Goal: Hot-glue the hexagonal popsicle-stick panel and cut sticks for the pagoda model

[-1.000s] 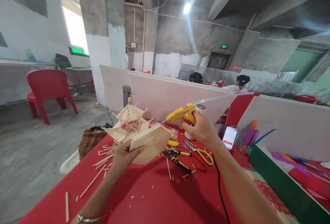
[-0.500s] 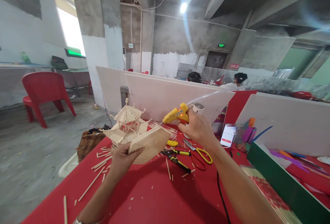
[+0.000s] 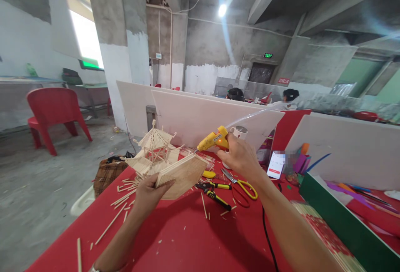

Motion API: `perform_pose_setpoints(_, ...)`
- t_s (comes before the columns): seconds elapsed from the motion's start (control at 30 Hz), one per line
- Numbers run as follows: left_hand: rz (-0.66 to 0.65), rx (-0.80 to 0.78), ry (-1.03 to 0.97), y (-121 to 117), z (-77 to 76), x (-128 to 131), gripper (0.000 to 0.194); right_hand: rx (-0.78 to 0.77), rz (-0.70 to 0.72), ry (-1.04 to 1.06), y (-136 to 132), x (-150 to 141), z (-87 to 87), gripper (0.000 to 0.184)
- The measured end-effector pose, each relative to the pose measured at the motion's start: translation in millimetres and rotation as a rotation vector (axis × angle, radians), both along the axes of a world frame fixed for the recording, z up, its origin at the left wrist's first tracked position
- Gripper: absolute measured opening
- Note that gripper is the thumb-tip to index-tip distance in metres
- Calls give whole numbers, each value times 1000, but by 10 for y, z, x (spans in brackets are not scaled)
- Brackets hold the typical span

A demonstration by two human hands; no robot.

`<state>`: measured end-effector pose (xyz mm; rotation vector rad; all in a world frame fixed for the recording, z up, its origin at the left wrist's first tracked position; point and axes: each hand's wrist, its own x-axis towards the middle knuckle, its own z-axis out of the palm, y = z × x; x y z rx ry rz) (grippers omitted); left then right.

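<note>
My left hand (image 3: 151, 192) grips the near-left edge of a flat wooden panel (image 3: 184, 178) made of thin sticks, held tilted above the table. Wrapped round the handle of a yellow glue gun (image 3: 212, 139) is my right hand (image 3: 239, 155); an orange light glows on the gun. Its nozzle meets the panel's upper edge, and a clear glue stick (image 3: 250, 115) trails from the back. Behind the panel stands a small pavilion model (image 3: 154, 147) built of wooden sticks, partly hidden by it.
Pliers (image 3: 215, 195) and yellow-handled scissors (image 3: 240, 183) lie on the red table (image 3: 175, 238) among loose sticks (image 3: 118, 199). A lit phone (image 3: 275, 164), a white cup (image 3: 240, 132) and a green box (image 3: 346, 217) are at the right. White boards (image 3: 203, 113) border the back, with people beyond.
Almost nothing differs. Both hands, the panel and the glue gun keep nearly the same place; the clear glue stick's tail has shifted slightly.
</note>
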<state>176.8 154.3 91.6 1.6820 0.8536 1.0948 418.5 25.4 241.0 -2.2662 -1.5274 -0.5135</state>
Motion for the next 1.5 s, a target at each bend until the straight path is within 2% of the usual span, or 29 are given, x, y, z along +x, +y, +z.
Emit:
perform_pose_setpoints(0.53,-8,23,5,-19,8,-2,31,-17,-2,-18,-22,-1,2,30)
perform_pose_setpoints(1.5,-10,23,17,-10,-6,3,32,-41,-40,-22,-31,9,1,34)
